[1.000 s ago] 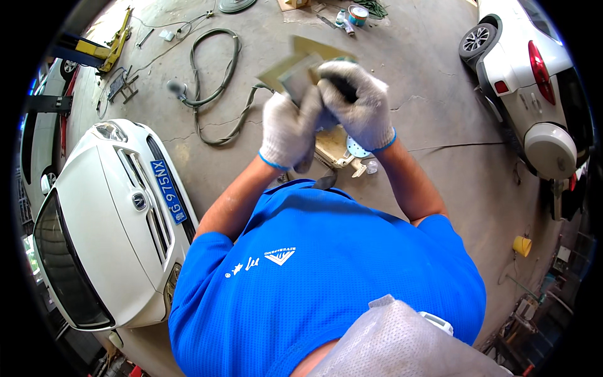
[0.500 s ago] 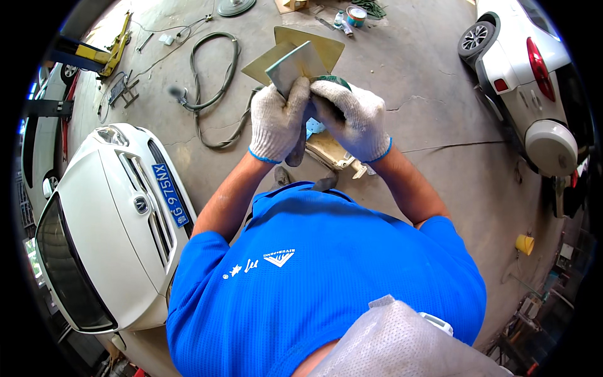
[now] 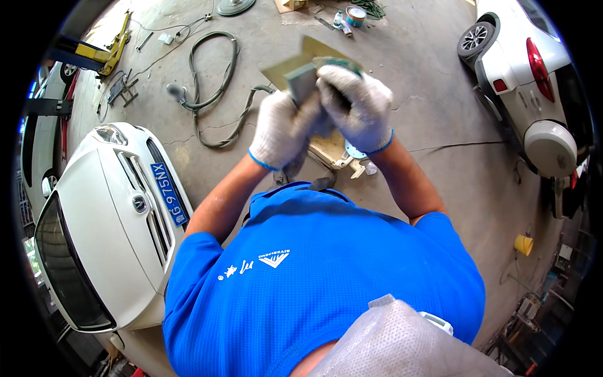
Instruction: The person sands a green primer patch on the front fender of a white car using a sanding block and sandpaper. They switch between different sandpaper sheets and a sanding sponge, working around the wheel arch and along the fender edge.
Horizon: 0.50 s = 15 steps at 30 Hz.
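Observation:
Both my hands wear white knitted gloves with blue cuffs and are close together in front of me. My left hand (image 3: 279,131) is closed on a flat grey-green plate (image 3: 302,83), which is tilted and blurred. My right hand (image 3: 361,110) is closed round a wide, thin olive-yellow scraper (image 3: 321,48) with a dark green grip edge. The plate overlaps the scraper's blade; whether they touch cannot be told. Below my hands a cream-coloured part (image 3: 328,152) is partly hidden, with a pale blue round thing (image 3: 353,149) beside it.
A white car (image 3: 110,220) stands at the left, another white vehicle (image 3: 534,94) at the right. A thick grey hose (image 3: 233,63) loops over the floor. Farther off are a tin (image 3: 356,17), a bottle (image 3: 338,19) and a yellow-and-blue lift arm (image 3: 94,53). A yellow bucket (image 3: 524,244) stands right.
My right hand has shifted slightly right and the grey-green plate has swung down and right. The scraper has turned between my hands, and more of the pale blue round thing shows.

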Each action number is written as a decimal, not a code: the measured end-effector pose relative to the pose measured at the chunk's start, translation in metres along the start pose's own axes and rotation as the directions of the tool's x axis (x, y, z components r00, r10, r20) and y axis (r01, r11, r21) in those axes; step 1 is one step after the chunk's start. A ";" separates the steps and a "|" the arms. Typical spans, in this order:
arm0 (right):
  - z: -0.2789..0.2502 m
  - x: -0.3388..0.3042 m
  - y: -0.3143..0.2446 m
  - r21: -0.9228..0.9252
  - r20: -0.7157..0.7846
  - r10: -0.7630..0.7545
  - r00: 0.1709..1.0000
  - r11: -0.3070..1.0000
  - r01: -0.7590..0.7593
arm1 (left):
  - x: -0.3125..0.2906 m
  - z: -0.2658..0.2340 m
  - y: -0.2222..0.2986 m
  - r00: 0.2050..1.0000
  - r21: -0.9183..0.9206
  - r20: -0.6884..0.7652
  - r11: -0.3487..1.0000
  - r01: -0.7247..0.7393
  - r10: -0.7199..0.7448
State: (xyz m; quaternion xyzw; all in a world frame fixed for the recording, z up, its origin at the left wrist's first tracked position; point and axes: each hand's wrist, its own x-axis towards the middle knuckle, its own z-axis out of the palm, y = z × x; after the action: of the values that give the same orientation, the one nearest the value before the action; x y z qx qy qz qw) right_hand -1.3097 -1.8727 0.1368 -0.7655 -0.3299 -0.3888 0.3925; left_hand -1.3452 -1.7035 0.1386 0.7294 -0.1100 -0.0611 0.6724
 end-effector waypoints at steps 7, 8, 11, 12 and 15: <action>0.006 0.003 0.009 -0.004 -0.006 0.014 1.000 1.000 -0.014 | 0.003 0.008 -0.029 0.965 0.224 -0.079 0.947 -0.229 0.252; 0.007 -0.002 0.010 0.003 -0.009 0.025 1.000 1.000 -0.025 | 0.005 0.000 -0.011 0.996 0.100 -0.030 0.992 -0.076 0.079; 0.010 -0.011 0.003 0.048 0.111 0.035 0.993 0.998 -0.041 | 0.008 -0.013 0.022 0.974 -0.127 -0.110 0.975 0.185 -0.199; 0.009 -0.006 0.003 0.046 0.080 0.036 0.996 0.998 -0.040 | 0.003 -0.009 0.020 0.968 -0.139 -0.130 0.971 0.195 -0.213; 0.003 0.007 0.010 0.006 0.012 0.063 0.998 0.998 -0.063 | 0.006 0.003 -0.017 0.987 0.218 -0.048 0.966 -0.140 0.154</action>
State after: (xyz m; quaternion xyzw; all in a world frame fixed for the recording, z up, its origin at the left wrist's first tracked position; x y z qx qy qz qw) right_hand -1.2971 -1.8737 0.1385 -0.7765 -0.3092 -0.3708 0.4050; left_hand -1.3386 -1.7066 0.1223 0.7889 -0.1478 0.0248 0.5959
